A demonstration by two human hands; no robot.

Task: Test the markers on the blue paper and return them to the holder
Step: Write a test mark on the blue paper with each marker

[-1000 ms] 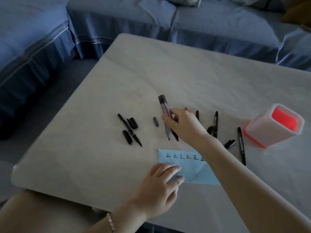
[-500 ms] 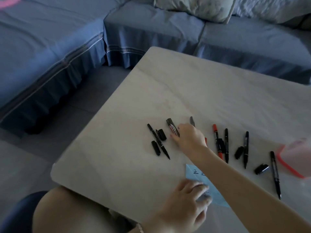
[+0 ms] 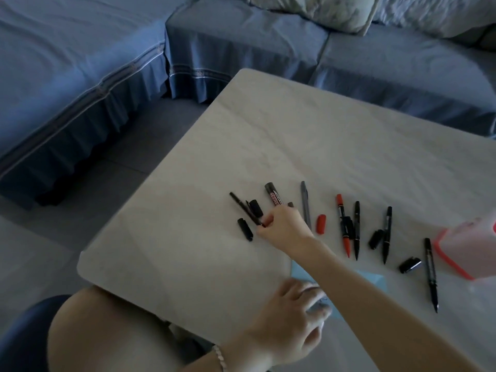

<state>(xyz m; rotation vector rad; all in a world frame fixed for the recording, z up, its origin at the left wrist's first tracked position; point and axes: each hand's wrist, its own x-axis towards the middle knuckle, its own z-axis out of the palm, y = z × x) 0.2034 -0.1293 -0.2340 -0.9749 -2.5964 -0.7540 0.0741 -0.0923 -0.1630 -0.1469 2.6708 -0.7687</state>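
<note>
the right hand [image 3: 285,224] is reached across to the leftmost group of pens on the table [image 3: 295,146]; its fingertips [image 3: 264,226] are pinched at the near end of a thin black pen [image 3: 244,208], and contact appears made, though a full hold cannot be confirmed; the pen is lying flat, its long axis running from about 10 o'clock at the far end to 4 o'clock at the fingers, so the grip sits at its 4 o'clock end; two black caps [image 3: 245,229] are lying just beside it, and a thick marker [image 3: 273,198] lies close at 1 o'clock of the fingers; the left hand [image 3: 292,318] is pressed flat, fingers spread, on the blue paper [image 3: 375,281], nothing being held; the paper lies at 5 o'clock of the right hand, mostly hidden by the forearm; the holder [image 3: 467,251] stands at 3 o'clock, well apart; the right hand is judged the nearer to the pen; the holder looks to be unfilled, though its inside is blurred.
</note>
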